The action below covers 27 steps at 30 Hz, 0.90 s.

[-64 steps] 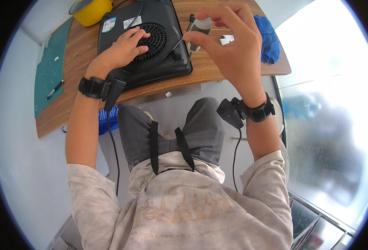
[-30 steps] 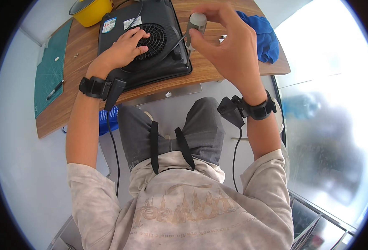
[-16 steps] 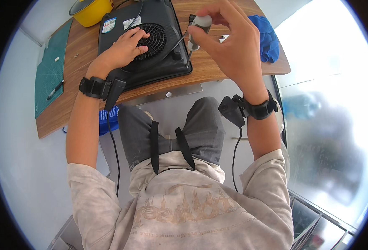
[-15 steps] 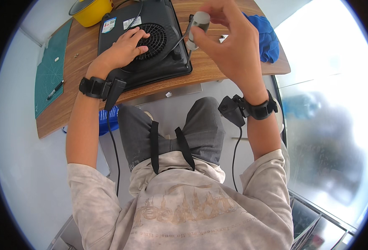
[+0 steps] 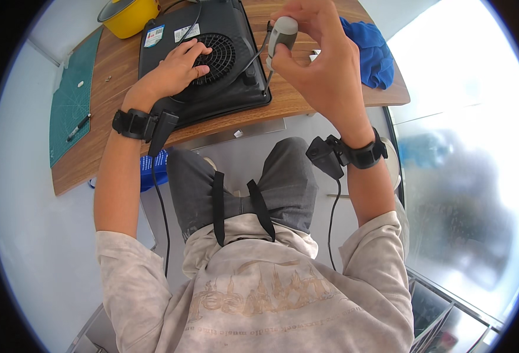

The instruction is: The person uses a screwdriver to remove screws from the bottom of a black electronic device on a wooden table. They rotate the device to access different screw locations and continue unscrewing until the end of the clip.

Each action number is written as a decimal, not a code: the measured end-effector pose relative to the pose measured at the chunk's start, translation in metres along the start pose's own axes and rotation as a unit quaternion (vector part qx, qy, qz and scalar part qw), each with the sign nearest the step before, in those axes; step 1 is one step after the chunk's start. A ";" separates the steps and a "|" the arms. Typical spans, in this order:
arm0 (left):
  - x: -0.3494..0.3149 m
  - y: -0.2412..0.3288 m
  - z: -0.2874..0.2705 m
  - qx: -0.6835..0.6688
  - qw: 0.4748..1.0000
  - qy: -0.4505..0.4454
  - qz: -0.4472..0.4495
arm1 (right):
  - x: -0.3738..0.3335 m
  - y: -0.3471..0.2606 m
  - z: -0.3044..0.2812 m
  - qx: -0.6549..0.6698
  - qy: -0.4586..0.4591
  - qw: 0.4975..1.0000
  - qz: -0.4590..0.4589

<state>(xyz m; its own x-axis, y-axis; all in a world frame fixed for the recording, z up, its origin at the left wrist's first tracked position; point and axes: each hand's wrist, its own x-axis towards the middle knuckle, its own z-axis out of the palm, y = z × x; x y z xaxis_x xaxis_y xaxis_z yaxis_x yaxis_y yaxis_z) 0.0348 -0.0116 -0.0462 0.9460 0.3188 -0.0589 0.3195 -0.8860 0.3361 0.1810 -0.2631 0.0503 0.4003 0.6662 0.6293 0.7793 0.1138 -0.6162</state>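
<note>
A black induction cooker (image 5: 224, 17) lies with its underside up on the wooden table, its round fan grille (image 5: 218, 59) showing. Across the left part of the grille rests my left hand (image 5: 177, 72), fingers spread and holding nothing. Thumb and fingers of my right hand (image 5: 327, 67) are closed around the grey handle of a screwdriver (image 5: 285, 34). Its thin shaft points down to the cooker's near right corner, and the tip meets the casing around there. Whether a screw sits under the tip is too small to tell.
A yellow pot (image 5: 131, 19) stands behind the cooker at the left. On the left lies a green cutting mat (image 5: 65, 117) with a pen (image 5: 78, 127) on it. A crumpled blue cloth (image 5: 374, 56) is at the table's right. The cooker's black cord (image 5: 253, 57) crosses its underside.
My right hand has shifted slightly left and turned, and its fingers sit differently on the screwdriver handle. The left hand and the cooker have stayed in place.
</note>
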 end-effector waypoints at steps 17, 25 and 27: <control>0.000 0.000 0.001 0.008 1.000 0.002 -0.009 | -0.002 -0.018 -0.007 -0.019 -0.036 0.999 -0.015; 0.000 0.002 0.001 0.010 1.000 0.007 -0.003 | 0.000 0.000 -0.002 -0.047 -0.018 0.999 -0.008; 0.000 0.002 0.000 0.008 1.000 0.004 -0.007 | -0.001 -0.007 -0.003 -0.003 -0.029 0.999 0.037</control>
<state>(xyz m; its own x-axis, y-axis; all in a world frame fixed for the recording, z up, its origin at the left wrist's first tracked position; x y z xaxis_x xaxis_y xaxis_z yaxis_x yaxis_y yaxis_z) 0.0351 -0.0134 -0.0458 0.9406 0.3349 -0.0557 0.3346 -0.8866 0.3195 0.1767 -0.2673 0.0553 0.4277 0.7144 0.5538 0.7516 0.0593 -0.6570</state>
